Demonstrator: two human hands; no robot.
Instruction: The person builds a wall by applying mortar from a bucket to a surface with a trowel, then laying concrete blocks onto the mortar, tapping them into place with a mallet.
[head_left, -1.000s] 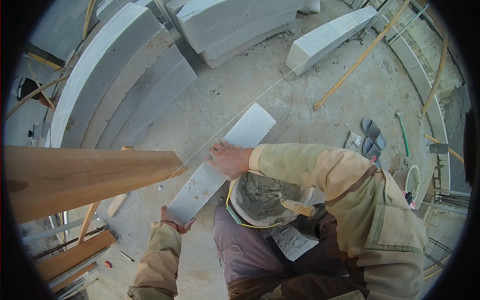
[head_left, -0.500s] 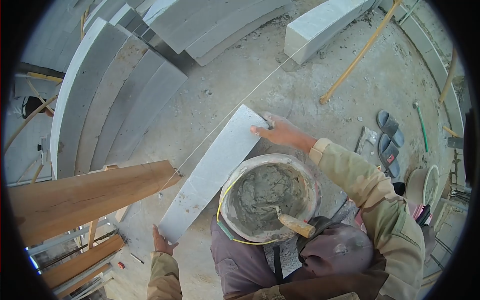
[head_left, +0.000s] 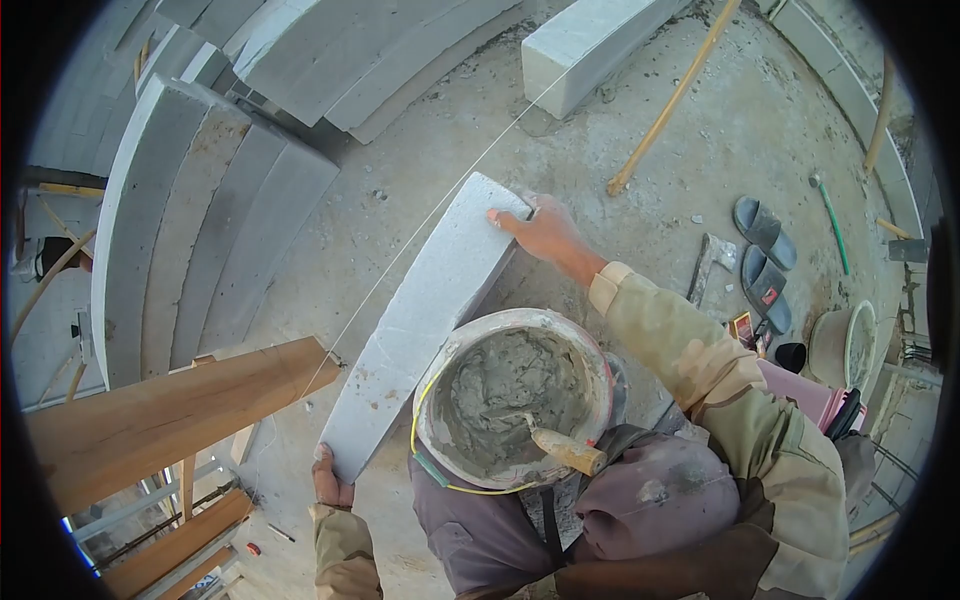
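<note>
A long pale grey concrete block [head_left: 415,325] lies diagonally between my two hands, its left edge running close beside a stretched white string [head_left: 440,203]. At the far end, my right hand [head_left: 552,236] grips it with the thumb on the top face. My left hand [head_left: 332,480] is closed against the near end, its lower fingers partly hidden. Right of the block, between my knees, stands a bucket [head_left: 424,425] of wet grey mortar [head_left: 515,385]. A trowel [head_left: 568,451] rests in the mortar with its wooden handle over the rim.
Stacked blocks [head_left: 170,230] stand at the left, and another block [head_left: 590,60] lies ahead. A wooden beam [head_left: 180,420] juts in from the left. Slippers [head_left: 765,275], a hammer [head_left: 708,262], a green-handled tool [head_left: 833,225] and a second bucket [head_left: 832,345] are on the right.
The block has shifted slightly forward and shows more of its right side face. Both hands moved with it; my left hand's fingers have drawn in on the near end. The view has shifted too.
</note>
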